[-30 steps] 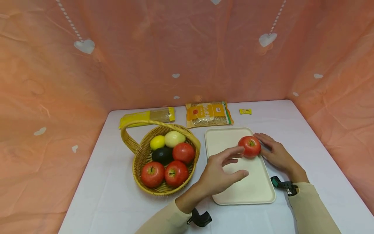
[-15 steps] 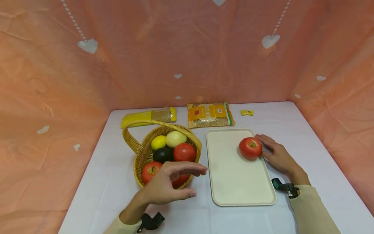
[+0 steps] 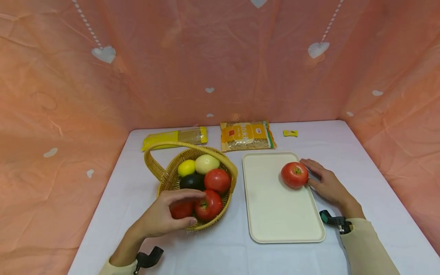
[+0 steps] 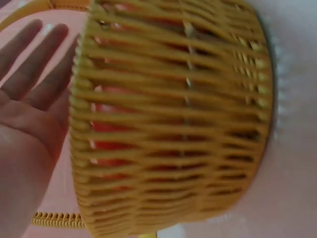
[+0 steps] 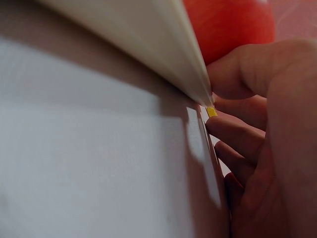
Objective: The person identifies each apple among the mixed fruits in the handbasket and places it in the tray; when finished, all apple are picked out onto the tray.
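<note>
1. Left hand [image 3: 159,215] arches over the near-left rim of a wicker basket [image 4: 173,198], fingers and thumb spread apart with nothing visibly gripped, the gap apparently suited to round produce
2. Beneath those fingers, inside the basket, lies a half-hidden red fruit [image 3: 182,211]; whether they touch, the views cannot tell
3. Right hand [image 3: 326,183], fingers loosely parted and pinching nothing, lies at the right edge of a cream tray [image 3: 285,217], probably as a guard against rolling
4. A lone red fruit [image 3: 295,175] sits on the tray beside that hand, at the right edge toward the far right corner
5. A lemon-yellow fruit [image 3: 186,168], a pale bulb [image 3: 207,164] and a dark oval piece [image 3: 192,181] share the basket, its raised wall seemingly keeping them together
6. Along the far edge of the table [image 3: 120,198], a yellow noodle packet [image 3: 175,136], an orange packet [image 3: 246,136] and a small sachet [image 3: 290,133] lie flat, perhaps parked there to leave working room
</note>
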Motion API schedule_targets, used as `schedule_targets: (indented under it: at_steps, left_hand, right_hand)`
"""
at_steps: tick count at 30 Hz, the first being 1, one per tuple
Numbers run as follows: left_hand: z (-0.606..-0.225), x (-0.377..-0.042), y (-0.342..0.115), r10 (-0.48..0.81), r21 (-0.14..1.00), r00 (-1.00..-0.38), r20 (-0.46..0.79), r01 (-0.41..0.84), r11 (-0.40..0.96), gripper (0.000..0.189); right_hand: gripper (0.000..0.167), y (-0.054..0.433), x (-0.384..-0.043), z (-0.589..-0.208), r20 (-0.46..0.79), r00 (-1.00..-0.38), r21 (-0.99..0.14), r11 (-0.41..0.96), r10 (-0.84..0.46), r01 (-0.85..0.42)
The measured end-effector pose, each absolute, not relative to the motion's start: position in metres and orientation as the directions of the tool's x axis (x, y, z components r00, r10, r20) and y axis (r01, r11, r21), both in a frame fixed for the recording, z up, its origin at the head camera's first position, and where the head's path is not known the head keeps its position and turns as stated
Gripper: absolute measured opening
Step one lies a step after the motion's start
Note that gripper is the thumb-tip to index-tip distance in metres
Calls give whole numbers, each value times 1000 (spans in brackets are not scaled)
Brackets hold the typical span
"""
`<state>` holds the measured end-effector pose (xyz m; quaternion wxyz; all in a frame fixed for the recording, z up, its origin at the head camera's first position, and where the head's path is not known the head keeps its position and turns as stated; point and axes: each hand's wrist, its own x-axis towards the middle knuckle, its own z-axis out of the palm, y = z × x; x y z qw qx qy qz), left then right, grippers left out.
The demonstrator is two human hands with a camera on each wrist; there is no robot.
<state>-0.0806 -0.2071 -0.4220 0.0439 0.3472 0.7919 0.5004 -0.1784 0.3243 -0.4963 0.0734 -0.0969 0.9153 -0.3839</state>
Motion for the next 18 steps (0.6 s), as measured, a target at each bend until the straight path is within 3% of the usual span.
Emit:
schedule_targets:
  at_steps: [10, 18]
  left_hand:
    - [-420, -85, -198, 609, 623, -789, 80, 516, 588, 65]
    - [-424, -89, -180, 615, 453, -788, 33, 560, 693, 75]
  right_hand:
    - [71, 324, -178, -499, -59, -973, -721, 684, -223, -113]
    - [70, 325, -179, -500, -46, -973, -718, 685, -225, -124]
